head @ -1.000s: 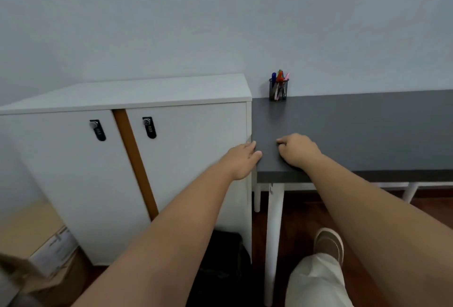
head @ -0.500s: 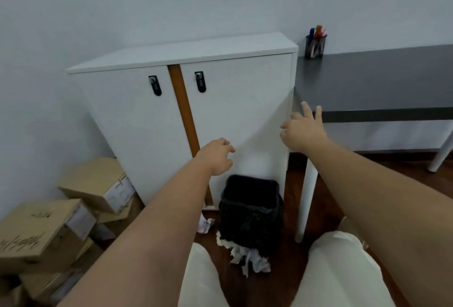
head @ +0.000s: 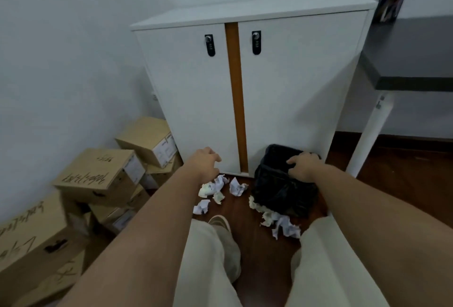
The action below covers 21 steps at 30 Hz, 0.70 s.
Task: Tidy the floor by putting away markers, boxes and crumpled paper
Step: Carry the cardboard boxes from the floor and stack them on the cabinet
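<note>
Crumpled paper balls (head: 215,189) lie on the dark wood floor in front of the white cabinet. More crumpled paper (head: 280,224) is heaped against the near side of a black bin (head: 277,191) lined with a black bag. My left hand (head: 204,159) hangs just above the left paper balls, fingers loosely curled, holding nothing. My right hand (head: 304,166) is over the bin's near rim with bent fingers and nothing visible in it. Cardboard boxes (head: 103,174) are stacked at the left wall. Coloured markers stand in a mesh cup (head: 392,0) on the desk.
The white two-door cabinet (head: 282,85) with two combination locks stands straight ahead. A dark desk (head: 416,49) adjoins it on the right, its white leg (head: 370,135) beside the bin. My legs in light trousers and one shoe (head: 220,223) fill the lower middle.
My view has dropped from the desk top to the floor. Both hands left the desk edge and came down, the left to above the paper, the right to the bin.
</note>
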Each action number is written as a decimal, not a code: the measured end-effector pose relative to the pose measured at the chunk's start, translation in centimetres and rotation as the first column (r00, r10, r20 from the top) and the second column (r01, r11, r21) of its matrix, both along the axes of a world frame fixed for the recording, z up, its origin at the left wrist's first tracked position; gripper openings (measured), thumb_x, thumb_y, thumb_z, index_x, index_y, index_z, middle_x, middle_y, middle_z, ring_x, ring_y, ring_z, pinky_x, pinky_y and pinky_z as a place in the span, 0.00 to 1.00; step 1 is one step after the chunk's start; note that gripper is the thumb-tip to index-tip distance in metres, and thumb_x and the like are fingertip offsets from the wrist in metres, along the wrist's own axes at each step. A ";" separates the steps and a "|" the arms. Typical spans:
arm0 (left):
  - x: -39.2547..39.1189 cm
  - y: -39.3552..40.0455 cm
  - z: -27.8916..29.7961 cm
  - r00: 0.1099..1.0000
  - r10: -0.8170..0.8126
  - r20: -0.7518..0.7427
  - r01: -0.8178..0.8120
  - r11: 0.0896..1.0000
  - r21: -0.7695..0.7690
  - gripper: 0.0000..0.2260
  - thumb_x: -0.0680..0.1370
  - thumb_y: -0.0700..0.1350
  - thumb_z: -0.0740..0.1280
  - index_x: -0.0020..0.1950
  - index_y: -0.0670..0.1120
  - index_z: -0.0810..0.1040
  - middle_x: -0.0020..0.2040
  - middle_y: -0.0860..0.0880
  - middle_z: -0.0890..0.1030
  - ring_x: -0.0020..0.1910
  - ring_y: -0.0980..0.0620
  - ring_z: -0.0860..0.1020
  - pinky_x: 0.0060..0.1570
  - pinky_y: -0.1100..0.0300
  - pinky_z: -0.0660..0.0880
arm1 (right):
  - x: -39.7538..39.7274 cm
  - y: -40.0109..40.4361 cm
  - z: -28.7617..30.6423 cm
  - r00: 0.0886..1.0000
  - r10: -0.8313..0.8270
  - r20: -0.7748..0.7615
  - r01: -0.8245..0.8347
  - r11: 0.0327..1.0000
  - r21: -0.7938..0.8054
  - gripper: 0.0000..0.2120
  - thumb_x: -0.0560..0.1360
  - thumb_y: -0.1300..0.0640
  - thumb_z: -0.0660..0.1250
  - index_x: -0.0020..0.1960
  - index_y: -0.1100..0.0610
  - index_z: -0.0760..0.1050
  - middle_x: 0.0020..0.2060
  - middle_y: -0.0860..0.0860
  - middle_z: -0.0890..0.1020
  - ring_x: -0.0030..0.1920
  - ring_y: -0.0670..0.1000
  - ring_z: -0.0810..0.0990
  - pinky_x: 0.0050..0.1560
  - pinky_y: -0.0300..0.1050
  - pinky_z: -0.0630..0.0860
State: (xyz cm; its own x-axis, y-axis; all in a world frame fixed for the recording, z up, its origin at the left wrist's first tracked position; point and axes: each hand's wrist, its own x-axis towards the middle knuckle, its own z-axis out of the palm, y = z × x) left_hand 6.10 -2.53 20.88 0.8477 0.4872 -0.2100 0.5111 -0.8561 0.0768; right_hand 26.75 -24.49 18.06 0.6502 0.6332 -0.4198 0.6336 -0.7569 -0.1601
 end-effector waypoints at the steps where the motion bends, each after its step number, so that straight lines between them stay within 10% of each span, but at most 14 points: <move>1: -0.7 0.2 -0.5 1.000 0.008 -0.014 -0.009 1.000 -0.007 0.21 0.79 0.49 0.64 0.72 0.49 0.71 0.73 0.46 0.66 0.71 0.45 0.65 0.70 0.50 0.65 | -0.7 0.0 -0.9 1.000 0.001 -0.013 -0.001 1.000 -0.014 0.26 0.78 0.44 0.59 0.74 0.45 0.63 0.74 0.58 0.61 0.73 0.63 0.59 0.72 0.57 0.60; 11: -5.8 0.6 -4.5 0.998 -0.006 -0.064 -0.001 0.995 -0.098 0.20 0.78 0.49 0.63 0.70 0.49 0.74 0.68 0.43 0.71 0.67 0.44 0.69 0.66 0.52 0.67 | -6.7 3.4 -5.3 0.994 0.059 -0.088 -0.064 0.997 -0.050 0.26 0.78 0.46 0.59 0.75 0.46 0.62 0.74 0.60 0.62 0.73 0.63 0.59 0.72 0.58 0.60; 21: -18.5 6.7 -5.8 0.929 0.368 -0.031 -0.368 0.916 -0.160 0.21 0.79 0.53 0.64 0.72 0.53 0.71 0.71 0.45 0.67 0.70 0.43 0.66 0.68 0.50 0.67 | -16.4 14.3 -3.2 0.920 0.392 -0.007 -0.392 0.919 -0.036 0.23 0.80 0.51 0.56 0.75 0.51 0.64 0.72 0.56 0.68 0.71 0.58 0.67 0.69 0.49 0.64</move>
State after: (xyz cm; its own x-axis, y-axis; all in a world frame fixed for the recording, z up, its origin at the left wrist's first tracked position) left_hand -12.44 4.14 15.05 0.6148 0.7244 -0.3118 0.7877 -0.5837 0.1970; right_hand 10.39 -10.18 14.84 0.3534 0.8220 -0.4466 0.8809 -0.4531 -0.1369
